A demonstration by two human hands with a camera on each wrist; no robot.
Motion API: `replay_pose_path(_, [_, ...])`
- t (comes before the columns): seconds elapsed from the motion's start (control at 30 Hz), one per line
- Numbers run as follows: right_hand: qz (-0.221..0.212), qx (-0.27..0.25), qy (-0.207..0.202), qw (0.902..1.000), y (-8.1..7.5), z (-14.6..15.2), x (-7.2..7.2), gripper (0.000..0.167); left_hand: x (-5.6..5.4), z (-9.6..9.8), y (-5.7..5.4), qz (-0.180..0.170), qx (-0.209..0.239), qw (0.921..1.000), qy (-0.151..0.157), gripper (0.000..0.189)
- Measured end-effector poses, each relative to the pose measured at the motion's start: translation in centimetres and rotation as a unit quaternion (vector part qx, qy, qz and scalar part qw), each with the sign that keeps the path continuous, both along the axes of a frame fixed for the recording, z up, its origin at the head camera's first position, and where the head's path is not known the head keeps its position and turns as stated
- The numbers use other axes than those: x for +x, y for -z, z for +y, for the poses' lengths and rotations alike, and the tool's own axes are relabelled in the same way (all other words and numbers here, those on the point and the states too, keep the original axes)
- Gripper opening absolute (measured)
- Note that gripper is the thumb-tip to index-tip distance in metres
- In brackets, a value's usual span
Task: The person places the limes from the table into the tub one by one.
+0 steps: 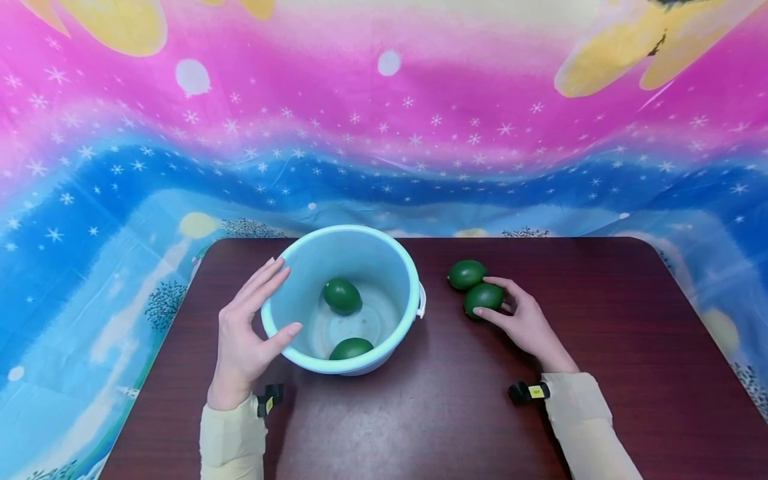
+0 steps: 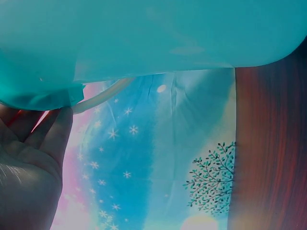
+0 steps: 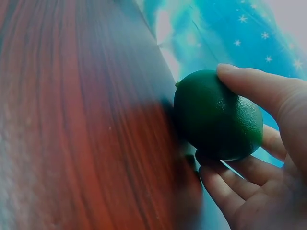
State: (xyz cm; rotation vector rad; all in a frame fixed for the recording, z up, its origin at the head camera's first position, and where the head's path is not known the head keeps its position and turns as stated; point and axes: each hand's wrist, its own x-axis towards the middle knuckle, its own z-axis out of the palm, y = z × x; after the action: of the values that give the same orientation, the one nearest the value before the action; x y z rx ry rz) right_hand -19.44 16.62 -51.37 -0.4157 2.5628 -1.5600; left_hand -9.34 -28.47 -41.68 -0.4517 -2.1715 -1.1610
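A light blue bucket [image 1: 271,327] stands on the table with two limes inside, one lime [image 1: 343,297] towards the back and another lime [image 1: 351,348] by the near wall. Against the bucket's left rim rests my left hand [image 1: 243,333], fingers fairly straight and thumb spread over the edge; in the left wrist view the fingertips are partly hidden by the rim. To the right of the bucket, my right hand [image 1: 522,320] holds a green lime [image 3: 216,117] between thumb and fingers. One more lime [image 1: 467,274] lies just behind the held one.
The dark red-brown wooden table [image 1: 384,433] has rounded far corners. A patterned cloth [image 1: 384,133] with snowflakes hangs behind and along the sides. The bucket's white handle [image 2: 103,97] shows beneath its rim in the left wrist view. A black wrist device [image 1: 528,392] sits by the right sleeve.
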Motion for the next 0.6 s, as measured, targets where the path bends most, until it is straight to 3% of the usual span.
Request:
replay_pose_path(0.23, [-0.004, -0.007, -0.006, 0.9999, -0.3, -0.2, 0.2, 0.062, 0.8, 1.3, -2.3, 0.003, 0.009, 0.9999, 0.006, 0.071])
replay_pose_path(0.6, [0.002, -0.003, -0.002, 1.0000, -0.7, -0.5, 0.4, 0.062, 0.7, 1.2, -2.2, 0.005, 0.006, 1.0000, 0.006, 0.075])
